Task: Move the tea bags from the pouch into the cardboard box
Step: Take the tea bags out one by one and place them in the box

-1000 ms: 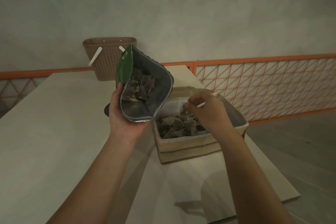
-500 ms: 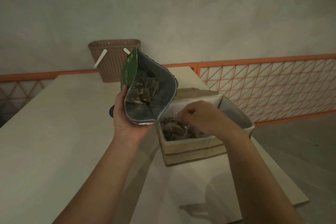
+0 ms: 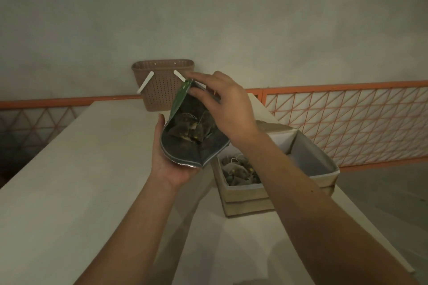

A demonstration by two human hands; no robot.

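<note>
Left hand (image 3: 172, 166) grips the open pouch (image 3: 185, 146) from below, holding it up above the bench (image 3: 69, 180) with its mouth toward the camera and several tea bags (image 3: 190, 127) visible inside. Right hand (image 3: 228, 109) is at the pouch mouth, fingers loosely spread over the top edge, holding nothing I can see. Cardboard box (image 3: 245, 201) sits on the bench just right of the pouch with a pile of tea bags in its near end; brown basket (image 3: 159, 90) at the far edge.
</note>
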